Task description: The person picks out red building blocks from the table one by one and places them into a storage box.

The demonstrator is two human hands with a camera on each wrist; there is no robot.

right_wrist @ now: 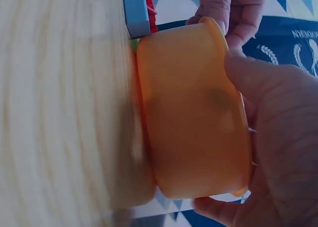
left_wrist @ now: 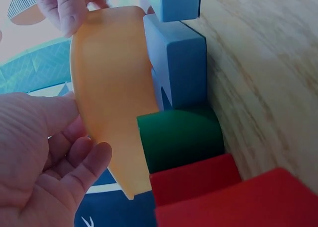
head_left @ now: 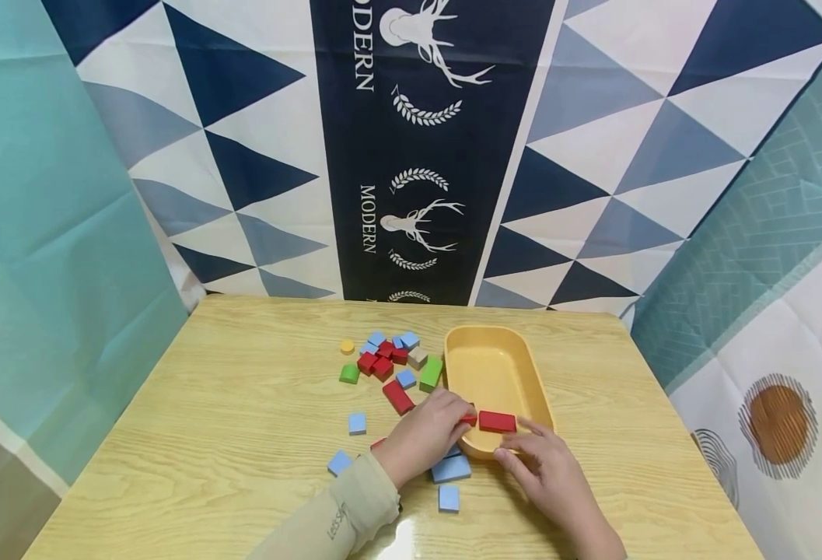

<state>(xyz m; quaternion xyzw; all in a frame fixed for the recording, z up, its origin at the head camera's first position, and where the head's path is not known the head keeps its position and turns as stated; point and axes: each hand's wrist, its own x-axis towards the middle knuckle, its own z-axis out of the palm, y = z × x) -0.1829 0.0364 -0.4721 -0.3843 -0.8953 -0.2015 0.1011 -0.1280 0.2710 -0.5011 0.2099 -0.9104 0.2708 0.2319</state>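
The left hand [head_left: 428,430] pinches a red block [head_left: 469,420] over the side of the yellow tray [head_left: 487,362] on the counter [head_left: 229,435]. A longer red block [head_left: 498,422] sits at the tray's near end — the right hand [head_left: 542,467] is beside it at the rim, its grip impossible to tell. Blue blocks [head_left: 451,469] lie outside, just to the left.

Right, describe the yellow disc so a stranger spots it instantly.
Find the yellow tray on the wood-grain table. Left of it lies a block cluster. The disc sits at the cluster's far-left corner, the only yellow piece there.
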